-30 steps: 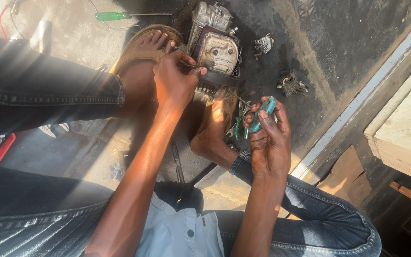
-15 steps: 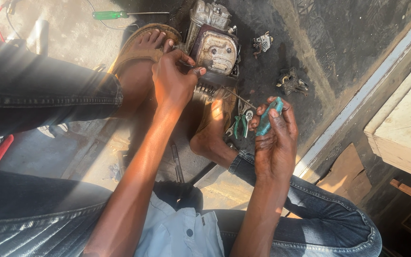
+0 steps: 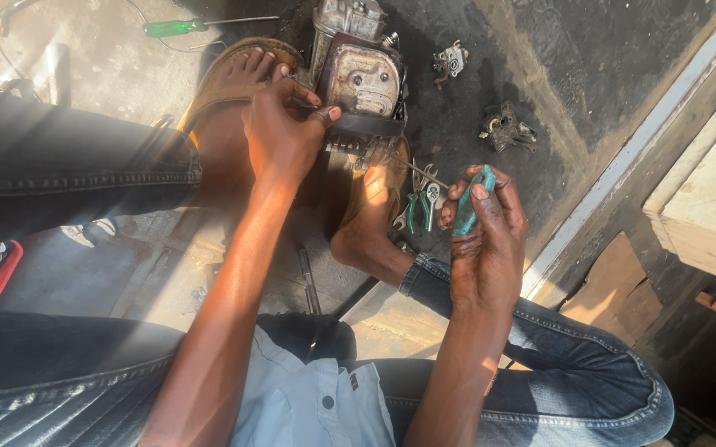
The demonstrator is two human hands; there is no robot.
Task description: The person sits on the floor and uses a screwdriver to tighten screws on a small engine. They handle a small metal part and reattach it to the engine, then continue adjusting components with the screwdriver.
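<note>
Head view, two hands [image 3: 283, 136] [image 3: 482, 240], one engine [image 3: 362, 83], one teal-handled tool [image 3: 463, 213]

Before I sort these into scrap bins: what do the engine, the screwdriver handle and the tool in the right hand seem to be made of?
Small engine: looks like cast metal, dull grey and grimy, with bolt heads showing on its cover.
Screwdriver: glossy green handle, probably plastic; thin bare metal shaft.
Tool in the right hand: teal grip, smooth, likely plastic or rubber coating; the fingers hide the rest.
</note>
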